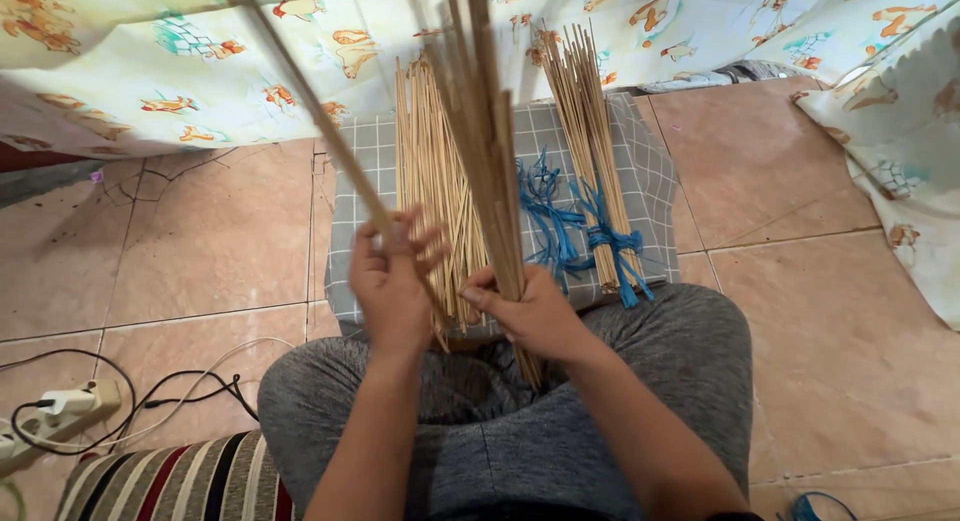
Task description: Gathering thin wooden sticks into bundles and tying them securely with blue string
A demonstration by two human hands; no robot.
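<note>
Holding two hands (392,281), three stick bundles (590,131)

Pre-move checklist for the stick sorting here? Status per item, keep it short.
1. Right hand gripping the upright bundle of sticks: ok, fingers wrapped around its lower part.
2. Left hand on a single stick: ok, pinched, and it slants up and left away from the bundle.
3. Loose sticks lying on the checked cloth: ok, in a rough pile.
4. Tied bundle bound with blue string: ok, lying to the right, untouched.
5. Bottom ends of the held bundle even: cannot tell, hidden behind the hand and lap.
6. Cables and power strip on the floor: ok, well left of both hands.
</note>
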